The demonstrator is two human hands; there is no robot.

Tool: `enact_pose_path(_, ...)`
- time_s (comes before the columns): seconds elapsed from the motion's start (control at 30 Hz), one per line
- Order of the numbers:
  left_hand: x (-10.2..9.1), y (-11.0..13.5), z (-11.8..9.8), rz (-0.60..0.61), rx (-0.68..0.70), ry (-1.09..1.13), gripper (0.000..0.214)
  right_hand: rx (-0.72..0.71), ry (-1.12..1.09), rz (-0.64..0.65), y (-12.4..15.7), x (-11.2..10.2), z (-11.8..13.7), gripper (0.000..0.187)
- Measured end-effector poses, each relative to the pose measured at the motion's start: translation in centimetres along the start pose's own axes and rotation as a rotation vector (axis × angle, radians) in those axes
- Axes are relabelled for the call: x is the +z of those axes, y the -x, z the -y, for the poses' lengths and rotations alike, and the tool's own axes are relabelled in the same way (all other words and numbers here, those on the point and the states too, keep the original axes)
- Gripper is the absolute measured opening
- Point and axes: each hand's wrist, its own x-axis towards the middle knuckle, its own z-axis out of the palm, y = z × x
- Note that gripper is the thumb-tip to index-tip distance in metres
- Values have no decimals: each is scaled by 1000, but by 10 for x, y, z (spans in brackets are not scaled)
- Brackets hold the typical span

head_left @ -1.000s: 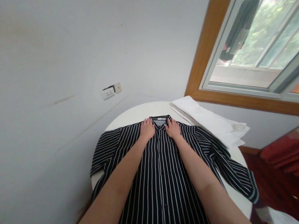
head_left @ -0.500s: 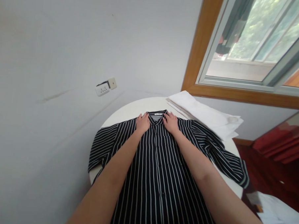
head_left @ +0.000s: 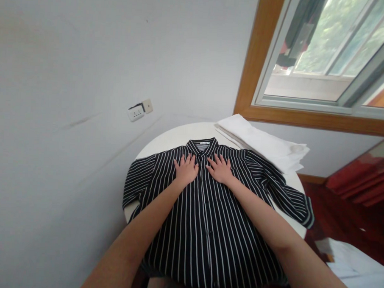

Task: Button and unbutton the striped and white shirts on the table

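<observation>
A black shirt (head_left: 204,221) with white stripes lies front side up on a round white table (head_left: 166,138), its collar (head_left: 202,145) toward the far edge and its hem hanging over the near edge. My left hand (head_left: 186,171) rests flat on the chest, just below the collar's left side, fingers spread. Across the button line, my right hand (head_left: 220,169) presses flat with its fingers apart. One sleeve (head_left: 138,180) spreads out to the left; the other sleeve (head_left: 291,203) lies bent and creased at the right, its cuff past the table edge.
Folded white sheets (head_left: 265,143) lie at the table's back right, touching the shirt's shoulder. A wall with a socket (head_left: 136,113) borders the left and back. A wood-framed window (head_left: 307,117) is at the upper right. More white material (head_left: 355,265) sits low at the right.
Both hands have slid from the collar's sides down toward me onto the chest, and the fingers are more spread. The view has shifted slightly, and the shirt's hem now shows.
</observation>
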Motion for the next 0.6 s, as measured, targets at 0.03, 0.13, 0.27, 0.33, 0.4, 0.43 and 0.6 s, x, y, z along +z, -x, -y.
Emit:
enact_pose_path(0.03,-3,0,-2,-34,25,-9,47,3,-7,-2,0,-1,0,51)
enact_pose_path(0.13,-12,1,-6,-109,158,-41,43,-6,-47,-42,3,-7,-1,48)
enact_pose_path(0.27,-12,0,-7,-96,204,-62,39,-88,-72,-160,7,-12,0,38)
enact_pose_path(0.33,-9,-2,-6,-99,215,-59,39,-114,-66,-180,5,-14,2,37)
enact_pose_path(0.4,-6,-4,-4,-100,239,-54,38,-125,-63,-165,1,-16,5,38)
enact_pose_path(0.43,-5,-5,-4,-97,245,-53,38,-127,-61,-150,-1,-17,8,39)
enact_pose_path(0.6,-2,-8,-1,-45,206,-33,39,-101,-23,-123,-7,-15,22,38)
